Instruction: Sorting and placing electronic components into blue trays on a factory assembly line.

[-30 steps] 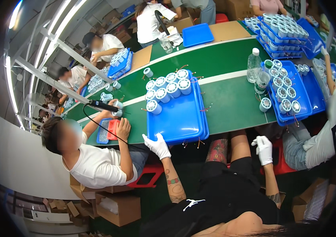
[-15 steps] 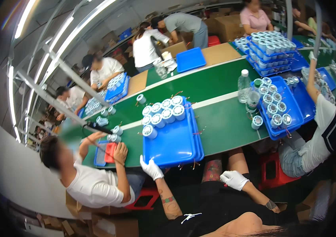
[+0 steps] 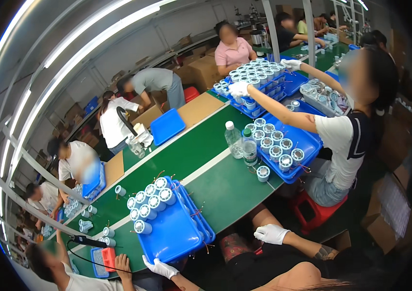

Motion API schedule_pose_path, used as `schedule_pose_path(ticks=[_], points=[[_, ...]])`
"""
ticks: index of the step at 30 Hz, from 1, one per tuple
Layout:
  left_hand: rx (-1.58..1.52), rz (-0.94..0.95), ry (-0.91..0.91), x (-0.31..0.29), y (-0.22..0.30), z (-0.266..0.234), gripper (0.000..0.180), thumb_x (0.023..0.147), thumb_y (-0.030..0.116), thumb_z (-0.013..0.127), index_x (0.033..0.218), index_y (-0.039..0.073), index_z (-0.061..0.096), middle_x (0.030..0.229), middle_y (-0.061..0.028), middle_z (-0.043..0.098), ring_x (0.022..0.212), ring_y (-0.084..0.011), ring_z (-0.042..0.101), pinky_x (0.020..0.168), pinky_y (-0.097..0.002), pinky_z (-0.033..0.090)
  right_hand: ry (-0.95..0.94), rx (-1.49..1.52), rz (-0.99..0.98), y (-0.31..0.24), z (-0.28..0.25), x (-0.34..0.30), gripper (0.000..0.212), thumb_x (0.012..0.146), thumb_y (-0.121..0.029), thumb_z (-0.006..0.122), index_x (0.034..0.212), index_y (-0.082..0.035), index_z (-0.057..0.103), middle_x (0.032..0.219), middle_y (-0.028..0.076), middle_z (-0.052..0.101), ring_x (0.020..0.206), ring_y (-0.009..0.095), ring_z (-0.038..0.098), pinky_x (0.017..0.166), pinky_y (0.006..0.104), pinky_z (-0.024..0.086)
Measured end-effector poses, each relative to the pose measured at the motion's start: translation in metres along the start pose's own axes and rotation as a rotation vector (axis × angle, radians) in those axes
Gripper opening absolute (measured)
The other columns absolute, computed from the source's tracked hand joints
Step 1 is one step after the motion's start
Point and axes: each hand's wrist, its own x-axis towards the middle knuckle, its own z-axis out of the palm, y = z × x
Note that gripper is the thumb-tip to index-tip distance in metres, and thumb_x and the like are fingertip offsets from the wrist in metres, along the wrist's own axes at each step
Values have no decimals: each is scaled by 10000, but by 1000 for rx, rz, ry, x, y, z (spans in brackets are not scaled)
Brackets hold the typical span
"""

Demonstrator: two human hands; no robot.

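My left hand [image 3: 160, 267], in a white glove, grips the near corner of a blue tray [image 3: 172, 240], thumb and fingers on either side of it. The tray tops a small stack at the table's near edge. Several light-blue cylindrical parts with round slotted ends, like small motors [image 3: 153, 202], stand upright in its far half; its near half is bare. Thin reddish wires stick out around the stack. Lower right of the tray, my right hand [image 3: 271, 234], also gloved, rests closed over my lap. Its fingertips are turned under, and nothing shows in it.
Two plastic bottles [image 3: 235, 140] and a single cylinder [image 3: 263, 173] stand beside another loaded blue tray [image 3: 288, 177] on the right. A co-worker [image 3: 334, 136] there reaches over stacked trays [image 3: 259, 92]. At left, another person sits by a red box [image 3: 109, 258]. Cartons [image 3: 385, 208] stand lower right.
My view has swung right, so the tray stack appears farther left and lower. The co-worker on the right now has a gloved hand at the stacked trays. My hands keep their places.
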Motion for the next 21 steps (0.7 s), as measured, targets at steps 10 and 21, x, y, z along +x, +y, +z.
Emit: schedule_pose_path(ticks=[10,21], points=[[0,25,5,-2,-15,-8,501,900,149,449,1365,-36,415,1349,-204,467,1170,-292,495,1028,-349,372,-98,32,86,-18,6,-3,257,936,-259,410,873,-71,574,880,135,635,780,409,596,697,472,468],[4,-19,-114,-18,5,-5,488,947,259,491,1331,-38,444,1310,-208,500,1162,-302,501,1024,-376,377,-112,-98,-27,-2,-3,-8,213,926,-224,447,877,-62,576,889,130,639,772,371,603,693,442,473]])
